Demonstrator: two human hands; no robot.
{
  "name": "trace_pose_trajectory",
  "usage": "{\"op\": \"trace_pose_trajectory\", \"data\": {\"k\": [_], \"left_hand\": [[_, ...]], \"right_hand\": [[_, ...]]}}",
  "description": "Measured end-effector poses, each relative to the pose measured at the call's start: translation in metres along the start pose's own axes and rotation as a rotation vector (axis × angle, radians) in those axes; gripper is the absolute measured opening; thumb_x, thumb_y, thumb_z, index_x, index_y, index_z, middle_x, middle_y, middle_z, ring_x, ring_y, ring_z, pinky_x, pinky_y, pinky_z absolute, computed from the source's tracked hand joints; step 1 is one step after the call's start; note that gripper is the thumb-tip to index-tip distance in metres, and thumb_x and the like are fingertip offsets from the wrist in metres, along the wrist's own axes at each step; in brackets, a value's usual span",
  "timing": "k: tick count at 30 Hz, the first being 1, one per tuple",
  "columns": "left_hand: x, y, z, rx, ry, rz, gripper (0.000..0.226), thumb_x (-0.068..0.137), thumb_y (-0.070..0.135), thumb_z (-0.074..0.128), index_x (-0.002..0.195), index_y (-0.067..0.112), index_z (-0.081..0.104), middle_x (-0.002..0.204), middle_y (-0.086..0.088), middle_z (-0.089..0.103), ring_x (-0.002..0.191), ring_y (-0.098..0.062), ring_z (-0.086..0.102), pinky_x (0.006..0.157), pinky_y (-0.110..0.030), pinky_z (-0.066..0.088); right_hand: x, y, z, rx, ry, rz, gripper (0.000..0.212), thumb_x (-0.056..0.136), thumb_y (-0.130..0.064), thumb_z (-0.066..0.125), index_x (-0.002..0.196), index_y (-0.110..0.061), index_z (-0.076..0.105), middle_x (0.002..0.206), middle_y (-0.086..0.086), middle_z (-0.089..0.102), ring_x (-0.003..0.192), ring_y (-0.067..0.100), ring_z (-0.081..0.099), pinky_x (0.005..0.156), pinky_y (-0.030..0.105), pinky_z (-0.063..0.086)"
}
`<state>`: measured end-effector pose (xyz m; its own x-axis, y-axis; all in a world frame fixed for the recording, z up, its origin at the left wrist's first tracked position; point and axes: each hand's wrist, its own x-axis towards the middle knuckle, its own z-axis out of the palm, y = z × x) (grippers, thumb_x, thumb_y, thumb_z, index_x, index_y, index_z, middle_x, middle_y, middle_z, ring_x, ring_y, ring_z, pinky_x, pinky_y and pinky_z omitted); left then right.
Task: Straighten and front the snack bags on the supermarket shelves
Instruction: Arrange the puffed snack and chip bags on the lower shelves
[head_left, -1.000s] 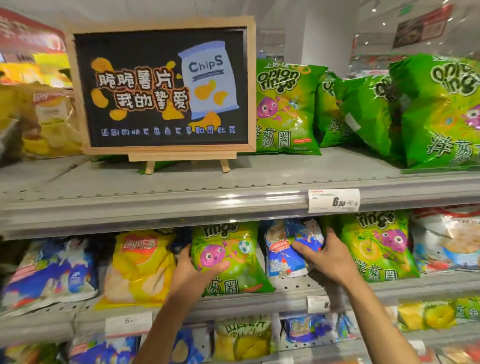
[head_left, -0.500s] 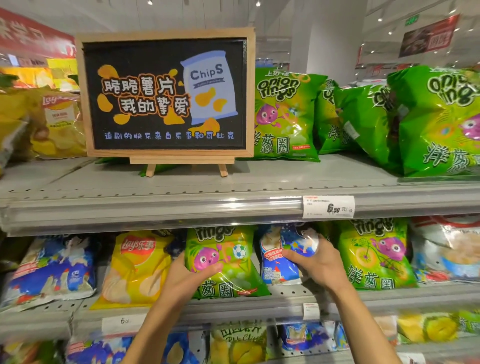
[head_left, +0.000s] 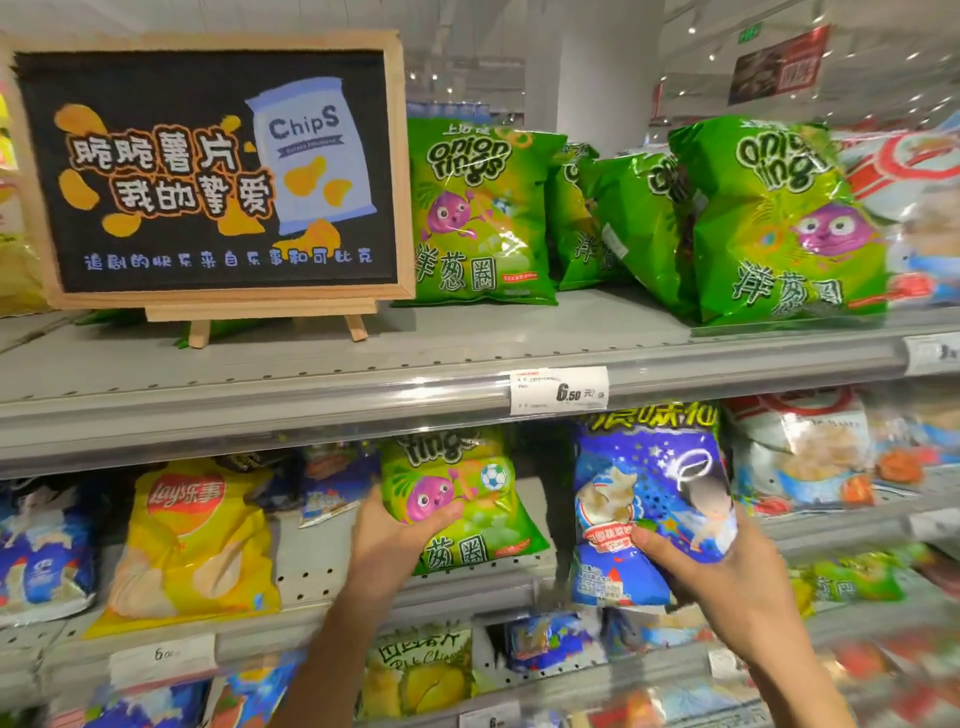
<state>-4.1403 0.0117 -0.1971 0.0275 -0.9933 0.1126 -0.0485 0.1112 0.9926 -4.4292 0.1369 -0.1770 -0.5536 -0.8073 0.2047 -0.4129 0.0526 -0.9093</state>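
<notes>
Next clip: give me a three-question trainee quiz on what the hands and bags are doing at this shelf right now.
1. True or false: the left hand grips a green bag.
2. What does the right hand hold? A) yellow bag B) blue bag C) chalkboard sign
3. Fill in: the price tag on the shelf rail reads ____.

Key: 1 true; 2 B, the blue bag, not the yellow bag or the sign; 3 6.50.
</notes>
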Motion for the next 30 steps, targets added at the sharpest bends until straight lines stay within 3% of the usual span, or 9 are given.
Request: {"op": "trace_pose_trajectory", "data": {"k": [4,7,9,12,17,22,26,30], "left_hand": [[-0.001,-0.001,0.039,-0.011,-0.070,-0.008,0.056,0.061,0.011,0.092,0.110,0.008,0.065,0.095,-0.007,0.076,0.089,-0.026,0.074,0.081,-0.039,0.060],[0.001,0.000,0.055,-0.024,-0.068,-0.024,0.052,0.060,0.011,0.093,0.105,0.013,0.067,0.091,-0.003,0.077,0.084,-0.019,0.074,0.069,-0.024,0.058],[0.001,0.001,0.060,-0.016,-0.082,-0.029,0.051,0.060,0.015,0.094,0.103,0.015,0.067,0.089,-0.001,0.076,0.077,-0.011,0.073,0.059,-0.014,0.053],[0.000,0.000,0.059,-0.016,-0.091,-0.029,0.054,0.061,0.020,0.094,0.107,0.015,0.066,0.089,0.001,0.077,0.077,-0.008,0.073,0.059,-0.012,0.052],[0.000,-0.002,0.059,-0.042,-0.107,-0.036,0.055,0.063,0.029,0.093,0.110,0.019,0.065,0.095,0.003,0.077,0.086,-0.012,0.073,0.066,-0.016,0.054],[0.004,-0.003,0.075,-0.035,-0.143,-0.050,0.056,0.064,0.022,0.092,0.112,0.014,0.066,0.098,-0.001,0.077,0.089,-0.016,0.073,0.074,-0.024,0.058],[0.009,-0.008,0.086,-0.035,-0.151,-0.068,0.055,0.060,0.020,0.093,0.109,0.016,0.067,0.095,0.001,0.077,0.085,-0.013,0.074,0.066,-0.019,0.056],[0.012,-0.011,0.089,0.043,-0.174,0.001,0.047,0.058,0.027,0.095,0.100,0.021,0.072,0.094,0.003,0.078,0.091,-0.017,0.074,0.084,-0.037,0.058]], "right_hand": [[-0.008,0.022,-0.025,0.110,0.084,0.052,0.068,0.047,-0.048,0.090,0.106,-0.019,0.070,0.089,-0.011,0.079,0.087,0.012,0.075,0.079,0.042,0.062],[-0.011,0.030,-0.037,0.127,0.083,0.060,0.062,0.055,-0.032,0.095,0.109,-0.017,0.069,0.098,-0.004,0.078,0.095,0.020,0.074,0.082,0.046,0.060],[-0.013,0.032,-0.041,0.139,0.091,0.039,0.064,0.051,-0.036,0.092,0.107,-0.017,0.070,0.095,-0.007,0.079,0.090,0.014,0.075,0.073,0.042,0.061],[-0.016,0.030,-0.040,0.159,0.091,0.020,0.073,0.042,-0.049,0.088,0.106,-0.021,0.069,0.090,-0.014,0.078,0.083,0.004,0.074,0.071,0.038,0.061],[-0.018,0.031,-0.039,0.195,0.058,0.027,0.074,0.043,-0.047,0.089,0.110,-0.023,0.067,0.098,-0.008,0.078,0.090,0.014,0.074,0.080,0.052,0.060],[-0.027,0.034,-0.045,0.189,0.058,0.022,0.069,0.048,-0.047,0.088,0.109,-0.023,0.068,0.097,-0.011,0.078,0.090,0.010,0.074,0.079,0.047,0.062],[-0.033,0.035,-0.044,0.214,0.056,0.053,0.075,0.047,-0.051,0.089,0.113,-0.024,0.067,0.100,-0.007,0.078,0.095,0.020,0.074,0.084,0.056,0.059],[-0.035,0.034,-0.037,0.211,0.046,0.057,0.076,0.042,-0.053,0.088,0.109,-0.024,0.067,0.097,-0.006,0.078,0.091,0.023,0.073,0.082,0.058,0.058]]}}
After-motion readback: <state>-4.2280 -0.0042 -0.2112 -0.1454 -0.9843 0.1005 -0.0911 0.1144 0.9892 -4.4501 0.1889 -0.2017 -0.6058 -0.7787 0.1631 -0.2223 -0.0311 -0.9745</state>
